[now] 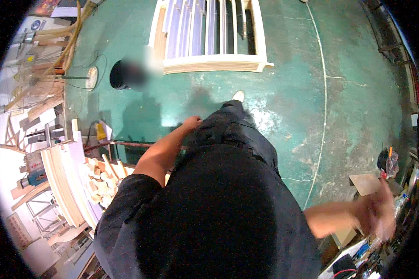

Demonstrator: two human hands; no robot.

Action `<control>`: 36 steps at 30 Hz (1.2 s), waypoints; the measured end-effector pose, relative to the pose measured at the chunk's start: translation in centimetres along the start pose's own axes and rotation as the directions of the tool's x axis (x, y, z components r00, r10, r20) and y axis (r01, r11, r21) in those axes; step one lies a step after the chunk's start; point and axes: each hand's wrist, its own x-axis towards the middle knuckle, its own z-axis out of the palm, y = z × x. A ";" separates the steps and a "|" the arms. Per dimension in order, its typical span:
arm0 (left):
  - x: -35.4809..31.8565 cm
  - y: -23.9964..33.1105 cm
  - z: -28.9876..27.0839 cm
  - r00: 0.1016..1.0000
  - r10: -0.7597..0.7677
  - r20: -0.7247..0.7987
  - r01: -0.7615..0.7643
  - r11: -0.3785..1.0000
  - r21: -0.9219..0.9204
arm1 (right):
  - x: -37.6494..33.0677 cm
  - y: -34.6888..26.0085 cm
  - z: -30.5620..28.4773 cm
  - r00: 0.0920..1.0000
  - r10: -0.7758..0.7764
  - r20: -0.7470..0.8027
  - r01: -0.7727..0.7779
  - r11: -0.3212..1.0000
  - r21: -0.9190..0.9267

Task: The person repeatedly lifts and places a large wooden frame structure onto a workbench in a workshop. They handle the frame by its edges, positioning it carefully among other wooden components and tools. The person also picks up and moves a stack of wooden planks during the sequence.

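Observation:
My left hand [192, 122] hangs beside my left thigh, its fingers curled in, with nothing visible in it. My right hand [379, 211] reaches out to the far right, smeared by motion, so its fingers and anything in them cannot be made out. It is over the edge of a cluttered surface, close to a flat tan board [365, 184] and a clear plastic bag [392, 165]. My black trousers [228, 123] and one white shoe [238, 96] show in the middle, on the green floor [284, 111].
Ahead stands a pale wooden frame [214, 64] with several upright slats or panels. Left of it is a black round object [120, 74], partly blurred. A pile of wood offcuts [100, 179] and stacked long boards [63, 186] are at my left. A white round base [92, 78] stands farther off.

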 end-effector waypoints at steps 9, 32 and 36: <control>2.7 -0.1 -0.3 0.986 0.166 -0.001 -0.166 0.986 0.027 | -0.2 -15.6 4.9 0.829 -0.517 0.213 0.527 0.850 0.012; 0.8 -3.1 0.2 0.991 0.125 0.058 -0.124 0.992 -0.022 | -1.1 -19.6 7.5 0.798 -0.560 0.223 0.564 0.824 0.049; 1.5 -2.3 1.1 0.993 0.119 0.018 -0.119 0.993 0.016 | -1.0 -19.8 7.7 0.793 -0.564 0.230 0.573 0.819 0.030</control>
